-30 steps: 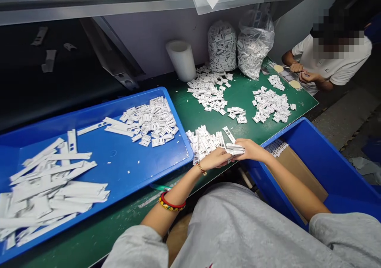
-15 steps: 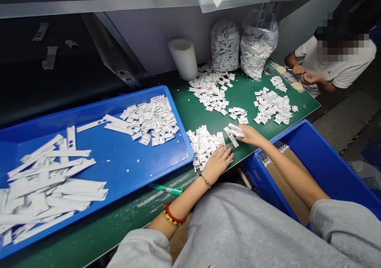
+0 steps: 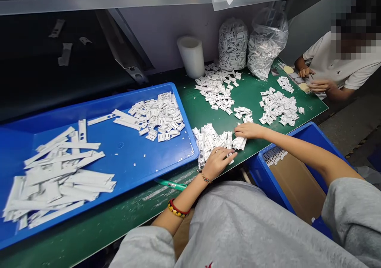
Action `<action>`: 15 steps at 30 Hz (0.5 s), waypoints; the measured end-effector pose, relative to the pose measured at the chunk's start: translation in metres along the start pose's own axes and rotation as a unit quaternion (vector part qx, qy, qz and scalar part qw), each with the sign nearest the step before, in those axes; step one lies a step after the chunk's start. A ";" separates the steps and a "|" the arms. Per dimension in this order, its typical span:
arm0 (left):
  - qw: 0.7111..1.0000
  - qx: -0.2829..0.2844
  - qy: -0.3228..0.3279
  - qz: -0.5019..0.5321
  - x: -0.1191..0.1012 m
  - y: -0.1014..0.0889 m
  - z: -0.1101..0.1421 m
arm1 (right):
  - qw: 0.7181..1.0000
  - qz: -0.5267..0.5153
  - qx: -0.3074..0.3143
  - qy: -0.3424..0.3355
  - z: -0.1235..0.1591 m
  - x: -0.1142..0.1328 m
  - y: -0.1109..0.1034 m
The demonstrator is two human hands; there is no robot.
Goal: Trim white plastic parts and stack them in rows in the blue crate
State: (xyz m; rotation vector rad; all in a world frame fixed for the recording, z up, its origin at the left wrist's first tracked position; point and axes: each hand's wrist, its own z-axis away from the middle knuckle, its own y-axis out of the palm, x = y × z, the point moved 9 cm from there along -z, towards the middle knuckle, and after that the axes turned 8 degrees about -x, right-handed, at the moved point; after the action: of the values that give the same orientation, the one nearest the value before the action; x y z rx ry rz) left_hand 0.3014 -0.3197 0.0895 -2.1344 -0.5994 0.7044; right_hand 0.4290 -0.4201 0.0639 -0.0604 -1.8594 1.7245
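A pile of white plastic strips (image 3: 210, 137) with small holes lies on the green table, against the corner of the blue tray (image 3: 195, 153). My left hand (image 3: 217, 162) rests at the near edge of this pile, fingers stretched forward and a little apart, touching the strips. Just to the right, low over the table, my right hand (image 3: 250, 130) has its fingers closed over a few white plastic strips (image 3: 239, 142); the palm side is hidden. Beyond it lies a small group of short white plastic pieces (image 3: 243, 113).
More white pieces (image 3: 278, 106) lie at right, near a co-worker's hands (image 3: 320, 86). Filled clear bags (image 3: 233, 45) and a white roll (image 3: 191, 57) stand at the back. A blue bin (image 3: 315, 135) with cardboard sits below the table edge. A green pen (image 3: 172, 184) lies near the tray.
My right hand has lowered its held strips onto the table beside the pile and turned palm down. The left hand has stayed at the pile. The view has shifted slightly left.
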 end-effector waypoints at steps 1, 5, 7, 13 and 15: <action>1.000 -0.029 0.003 0.004 -0.001 -0.005 0.001 | 1.000 -0.003 -0.004 -0.002 0.002 -0.003 -0.002; 0.995 -0.100 0.022 0.009 -0.005 -0.014 0.006 | 0.999 0.010 -0.041 0.028 0.016 -0.017 -0.011; 0.993 -0.117 0.026 0.007 -0.006 -0.016 0.008 | 0.996 0.036 -0.061 0.050 0.023 -0.022 -0.012; 0.980 -0.197 0.030 -0.027 -0.009 -0.033 0.013 | 0.951 0.060 -0.171 0.251 0.042 -0.039 -0.019; 0.977 -0.208 0.018 -0.040 -0.009 -0.037 0.013 | 0.909 0.063 -0.199 0.361 0.051 -0.049 -0.027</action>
State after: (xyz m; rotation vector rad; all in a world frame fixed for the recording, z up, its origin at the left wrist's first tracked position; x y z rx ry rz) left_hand 0.2794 -0.2972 0.1153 -2.4815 -0.8685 0.5287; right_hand 0.4564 -0.4905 0.0706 -0.8742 -1.6011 1.1265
